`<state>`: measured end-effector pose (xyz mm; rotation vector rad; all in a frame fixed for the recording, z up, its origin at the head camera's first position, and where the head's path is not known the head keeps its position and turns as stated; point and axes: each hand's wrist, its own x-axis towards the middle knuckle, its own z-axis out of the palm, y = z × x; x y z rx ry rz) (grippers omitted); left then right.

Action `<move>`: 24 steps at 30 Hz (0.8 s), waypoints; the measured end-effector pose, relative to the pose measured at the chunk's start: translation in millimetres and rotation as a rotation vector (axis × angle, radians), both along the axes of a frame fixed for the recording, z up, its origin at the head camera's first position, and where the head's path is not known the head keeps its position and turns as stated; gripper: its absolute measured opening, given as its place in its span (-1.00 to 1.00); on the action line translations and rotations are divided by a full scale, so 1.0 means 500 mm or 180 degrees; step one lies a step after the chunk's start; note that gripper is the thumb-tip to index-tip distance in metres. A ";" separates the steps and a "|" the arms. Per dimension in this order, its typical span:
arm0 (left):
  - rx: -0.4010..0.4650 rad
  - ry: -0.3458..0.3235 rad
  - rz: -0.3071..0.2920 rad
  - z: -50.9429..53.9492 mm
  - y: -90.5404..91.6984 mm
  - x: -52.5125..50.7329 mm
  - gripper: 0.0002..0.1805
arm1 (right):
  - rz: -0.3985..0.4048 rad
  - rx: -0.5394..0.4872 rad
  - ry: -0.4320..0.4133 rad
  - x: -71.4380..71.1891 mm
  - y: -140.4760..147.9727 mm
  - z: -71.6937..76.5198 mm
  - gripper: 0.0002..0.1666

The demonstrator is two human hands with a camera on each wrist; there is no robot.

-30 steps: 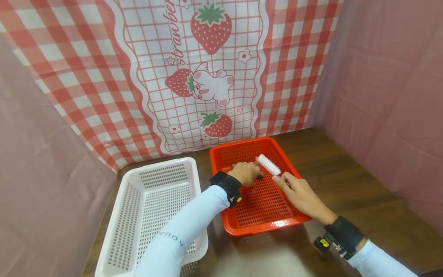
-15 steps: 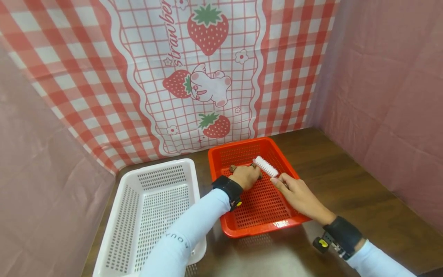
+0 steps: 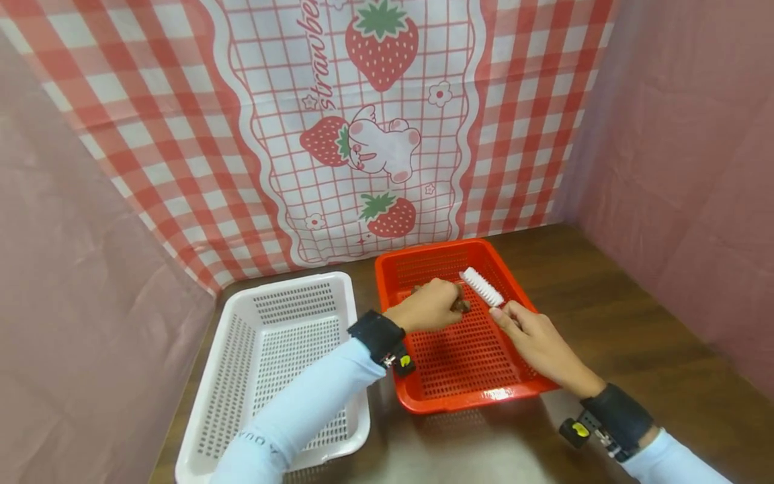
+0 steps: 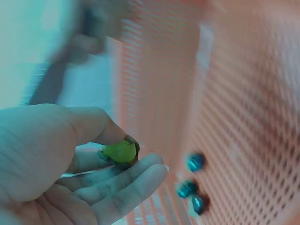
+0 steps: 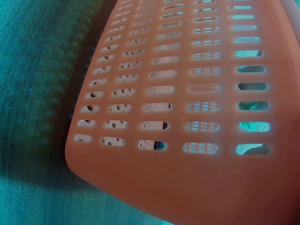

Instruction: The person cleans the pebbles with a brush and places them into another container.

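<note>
In the head view my left hand is inside the red basket, beside small brown items. The left wrist view shows its thumb and fingers pinching a small roundish item, green with darker parts, while several dark round pieces lie on the basket floor. My right hand grips a brush by its handle over the basket's right side; the white bristles are apart from my left hand. The right wrist view has only the basket's slotted wall, no hand.
A white slotted basket stands left of the red one, under my left forearm. The wooden table extends to the right. A red-checked cloth with strawberries hangs behind, with pink cloth at the sides.
My left hand has drawn slightly leftward from the brush, opening a gap between them, and its wrist has turned. The right hand keeps its grip on the brush. The head view has shifted a little.
</note>
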<state>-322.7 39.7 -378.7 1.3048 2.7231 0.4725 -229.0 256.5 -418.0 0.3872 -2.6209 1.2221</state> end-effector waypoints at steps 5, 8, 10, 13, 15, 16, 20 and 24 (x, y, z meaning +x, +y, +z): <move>0.1286 -0.1606 0.0203 0.031 -0.078 0.052 -0.74 | 0.0064 -0.0045 -0.0001 0.000 0.001 0.003 -0.67; 0.2111 -0.2696 0.0368 0.014 -0.110 0.076 -0.65 | 0.0065 -0.0032 0.0058 0.001 0.003 0.003 -0.69; 0.2476 -0.3041 0.0384 -0.008 -0.118 0.084 -0.65 | 0.0061 -0.0025 0.0064 0.003 0.005 0.003 -0.69; 0.2728 -0.3151 0.0428 -0.037 -0.120 0.090 -0.65 | 0.0060 0.0014 0.0016 0.006 0.002 0.007 -0.68; 0.2796 -0.3091 0.0497 -0.048 -0.120 0.093 -0.64 | 0.0062 0.0026 -0.0029 0.007 -0.007 0.013 -0.67; 0.2818 -0.3074 0.0543 -0.051 -0.120 0.094 -0.64 | 0.0055 0.0016 -0.0041 0.009 -0.012 0.016 -0.67; 0.3011 -0.3062 0.0669 -0.056 -0.120 0.098 -0.60 | 0.0002 -0.0133 -0.0084 0.017 -0.038 0.030 -0.64; 0.3402 -0.3163 0.0623 -0.058 -0.116 0.102 -0.59 | -0.0017 -0.0195 -0.0243 0.025 -0.049 0.030 -0.60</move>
